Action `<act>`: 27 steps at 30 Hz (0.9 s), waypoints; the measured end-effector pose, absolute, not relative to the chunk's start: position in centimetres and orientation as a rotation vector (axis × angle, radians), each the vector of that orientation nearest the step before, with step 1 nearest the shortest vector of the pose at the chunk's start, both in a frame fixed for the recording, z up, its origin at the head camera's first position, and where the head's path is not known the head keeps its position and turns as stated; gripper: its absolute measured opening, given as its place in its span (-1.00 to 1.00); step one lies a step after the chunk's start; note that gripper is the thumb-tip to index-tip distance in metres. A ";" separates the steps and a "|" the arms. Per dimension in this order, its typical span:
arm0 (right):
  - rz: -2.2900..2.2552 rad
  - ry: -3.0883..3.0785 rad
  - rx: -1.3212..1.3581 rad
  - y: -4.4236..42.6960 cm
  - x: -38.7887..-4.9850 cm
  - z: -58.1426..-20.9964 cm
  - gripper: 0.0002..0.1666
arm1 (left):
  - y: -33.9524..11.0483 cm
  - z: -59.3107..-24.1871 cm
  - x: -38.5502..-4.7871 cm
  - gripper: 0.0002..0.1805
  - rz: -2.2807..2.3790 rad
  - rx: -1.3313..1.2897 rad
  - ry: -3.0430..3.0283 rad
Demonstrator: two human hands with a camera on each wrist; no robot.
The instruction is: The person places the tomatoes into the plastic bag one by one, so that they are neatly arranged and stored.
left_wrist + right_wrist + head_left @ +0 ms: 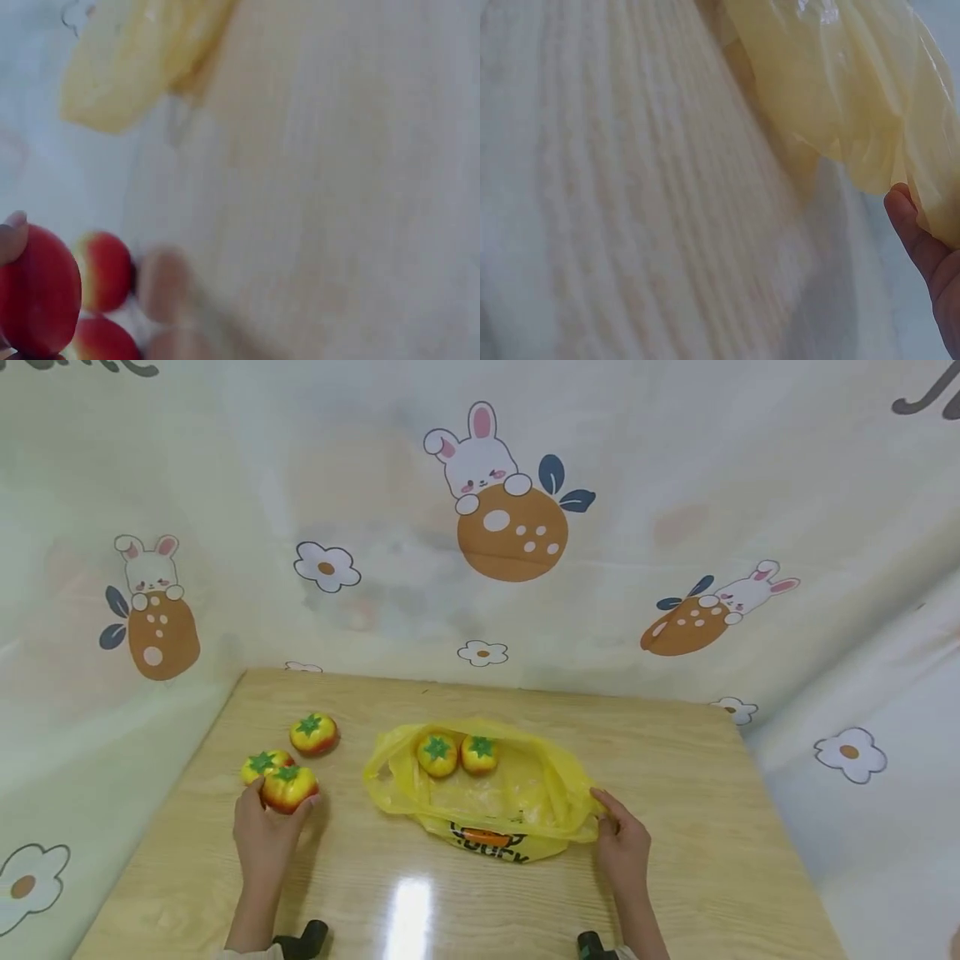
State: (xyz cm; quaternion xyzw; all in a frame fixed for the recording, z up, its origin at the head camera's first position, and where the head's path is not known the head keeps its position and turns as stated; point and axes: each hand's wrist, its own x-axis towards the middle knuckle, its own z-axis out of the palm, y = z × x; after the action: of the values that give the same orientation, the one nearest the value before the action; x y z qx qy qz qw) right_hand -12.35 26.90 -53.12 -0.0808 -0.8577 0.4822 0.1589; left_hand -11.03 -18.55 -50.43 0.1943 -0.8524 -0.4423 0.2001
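In the head view my left hand (268,835) grips a yellow-red fruit with a green star top (290,788) between thumb and fingers; the left wrist view shows the red side of this fruit (41,292) against a fingertip. Another fruit (257,765) is just behind it, and a third (314,733) lies farther back. A yellow plastic bag (495,847) lies with its mouth spread, two fruits (437,755) inside at its left part. My right hand (626,852) pinches the bag's right edge; in the right wrist view a thumb touches the yellow film (840,90).
The wooden table (675,777) extends around the bag and fruits. Behind it and at both sides hangs a pale cloth (390,460) printed with rabbits and flowers. Dark straps or mounts (302,939) show at both wrists.
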 end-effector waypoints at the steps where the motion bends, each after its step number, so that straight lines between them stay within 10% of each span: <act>1: 1.367 -2.453 -0.232 27.0 -12.3 -53.1 -0.53 | -18.2 -50.0 -11.3 -0.11 -1.252 0.534 -2.374; 27: 1.901 -2.352 -0.243 26.2 -13.2 -51.0 -0.45 | -9.1 -44.9 -16.8 -0.11 -1.334 -0.009 -2.440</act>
State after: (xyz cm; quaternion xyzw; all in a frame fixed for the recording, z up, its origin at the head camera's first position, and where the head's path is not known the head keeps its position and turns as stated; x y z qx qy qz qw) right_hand -13.24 26.21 -50.98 -0.0800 -0.7740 0.6258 0.0538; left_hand -16.81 -9.09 -44.86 -0.0030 -0.8632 -0.4719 0.1796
